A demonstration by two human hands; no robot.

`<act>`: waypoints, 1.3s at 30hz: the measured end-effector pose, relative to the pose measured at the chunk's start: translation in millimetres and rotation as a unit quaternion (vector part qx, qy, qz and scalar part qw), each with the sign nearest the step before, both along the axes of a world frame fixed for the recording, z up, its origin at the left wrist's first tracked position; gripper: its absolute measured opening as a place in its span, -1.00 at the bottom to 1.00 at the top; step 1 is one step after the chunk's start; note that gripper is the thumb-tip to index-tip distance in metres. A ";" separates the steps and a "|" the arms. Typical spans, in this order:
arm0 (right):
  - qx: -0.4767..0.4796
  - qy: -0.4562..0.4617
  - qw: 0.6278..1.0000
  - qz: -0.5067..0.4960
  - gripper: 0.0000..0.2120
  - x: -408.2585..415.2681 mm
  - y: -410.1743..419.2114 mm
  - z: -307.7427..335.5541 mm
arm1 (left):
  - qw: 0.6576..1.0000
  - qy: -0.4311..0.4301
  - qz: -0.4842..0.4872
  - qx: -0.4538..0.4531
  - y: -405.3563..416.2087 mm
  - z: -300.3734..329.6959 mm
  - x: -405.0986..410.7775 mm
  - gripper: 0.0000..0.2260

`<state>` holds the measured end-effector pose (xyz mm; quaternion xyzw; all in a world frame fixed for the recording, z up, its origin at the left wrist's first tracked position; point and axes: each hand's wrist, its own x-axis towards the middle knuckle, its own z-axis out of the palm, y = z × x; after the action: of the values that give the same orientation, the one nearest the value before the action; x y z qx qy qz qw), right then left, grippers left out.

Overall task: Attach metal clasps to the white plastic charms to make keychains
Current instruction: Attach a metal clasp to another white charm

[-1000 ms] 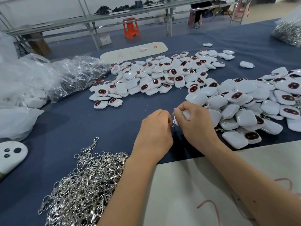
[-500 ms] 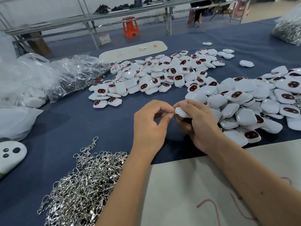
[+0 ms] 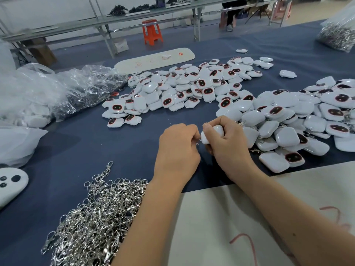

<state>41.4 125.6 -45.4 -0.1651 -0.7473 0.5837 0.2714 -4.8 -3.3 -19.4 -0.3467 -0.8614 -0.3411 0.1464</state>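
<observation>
A dark blue tabletop (image 3: pixel 80 154) fills the scene, with metal shelving and an orange stool (image 3: pixel 151 31) far behind. At the centre, the right hand (image 3: pixel 228 144) curls its fingers around one white charm (image 3: pixel 212 134), lifted just above the cloth. The left hand (image 3: pixel 177 150), touching it, pinches something small at the charm's edge; what it pinches is too tiny to tell. A heap of metal clasps (image 3: pixel 96 217) lies near left. Piles of charms (image 3: pixel 192 89) spread far and right.

Clasp (image 3: pixel 197 143) mostly hidden between the hands (image 3: pixel 177 148).
</observation>
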 end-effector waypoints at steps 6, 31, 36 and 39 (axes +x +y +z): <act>-0.072 0.021 0.997 0.007 -0.77 -2.0 0.4 2.6 | 0.970 -0.149 0.035 0.191 5.2 0.0 8.7 -0.82; -0.089 0.037 0.995 0.037 -0.80 -3.8 -0.8 2.4 | 0.973 -0.169 0.033 0.152 2.1 1.8 1.6 -0.83; -0.225 0.070 0.968 0.088 -0.80 -2.9 3.7 7.0 | 0.909 -0.318 0.010 0.269 11.8 -6.4 5.7 -0.89; -0.231 0.066 0.967 0.079 -0.79 -4.3 2.6 7.6 | 0.894 -0.330 0.030 0.301 13.8 -7.0 5.1 -0.88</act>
<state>37.1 128.1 -37.8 -0.1244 -0.5829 0.7700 0.2277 0.3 10.5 -26.4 -0.1273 -0.7263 -0.6744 -0.0381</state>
